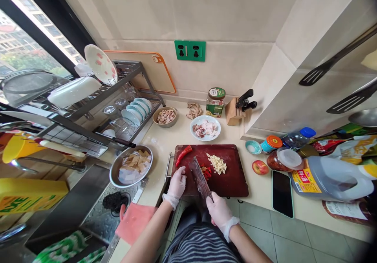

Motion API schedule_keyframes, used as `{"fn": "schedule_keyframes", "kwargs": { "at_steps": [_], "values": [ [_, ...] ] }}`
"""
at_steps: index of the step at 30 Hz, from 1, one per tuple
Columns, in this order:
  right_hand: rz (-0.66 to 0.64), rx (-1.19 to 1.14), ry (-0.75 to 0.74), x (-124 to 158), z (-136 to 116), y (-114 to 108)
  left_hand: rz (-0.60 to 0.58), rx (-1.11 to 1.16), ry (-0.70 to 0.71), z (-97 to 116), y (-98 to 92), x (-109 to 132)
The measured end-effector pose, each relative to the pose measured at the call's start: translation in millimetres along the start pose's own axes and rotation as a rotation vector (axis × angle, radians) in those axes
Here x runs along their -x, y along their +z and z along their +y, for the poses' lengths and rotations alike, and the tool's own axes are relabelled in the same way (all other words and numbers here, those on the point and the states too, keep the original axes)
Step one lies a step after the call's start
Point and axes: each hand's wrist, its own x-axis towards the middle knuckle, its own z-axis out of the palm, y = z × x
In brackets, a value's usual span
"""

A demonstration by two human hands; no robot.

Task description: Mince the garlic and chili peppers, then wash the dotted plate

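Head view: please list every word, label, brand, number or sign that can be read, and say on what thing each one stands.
No text can be read with certainty.
On the jar label: print too small.
On the oil jug label: red and yellow print, blurred.
On the yellow box: green letters, blurred.
On the knife in the right hand: no mark visible.

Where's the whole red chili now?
Head view: the whole red chili lies far-left on the cutting board, just beyond the left hand, left of the knife.
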Motion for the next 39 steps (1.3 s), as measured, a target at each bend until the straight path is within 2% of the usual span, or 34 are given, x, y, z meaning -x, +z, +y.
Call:
{"fn": "schedule_keyframes", "kwargs": {
  "at_steps": [7,10,13,17,21,24,29,39],
  "values": [
    [0.083,-0.037,0.094,5.5,20.5,-10.5,-0.071,-0.066,0.075,11.0,7.1,-2.3],
    [0.116,0.024,0.016,11.6,29.2,-29.1,-0.078,-0.078,0.115,17.5,13.2,-9.9],
    [0.239,0.237,-0.198,16.8,43.0,-66.4,-0.102,-0.143,0.195,33.1,21.7,-19.8],
    [0.441,0.674,-0.433,15.3,64.0,-134.6,-0.207,-0.245,0.228,62.7,37.7,-32.8],
    [0.449,1.016,-0.56,7.9,78.0,-190.3,-0.314,-0.342,0.245,82.1,53.7,-38.3],
    [0.455,1.138,-0.572,2.2,85.0,-211.6,-0.385,-0.357,0.29,85.4,60.3,-36.9],
    [0.426,1.157,-0.545,-8.7,95.2,-218.3,-0.363,-0.354,0.317,85.8,64.2,-34.9],
    [0.323,1.215,-0.56,-18.5,94.1,-200.9,-0.387,-0.353,0.334,90.1,63.6,-32.5]
  ]
}}
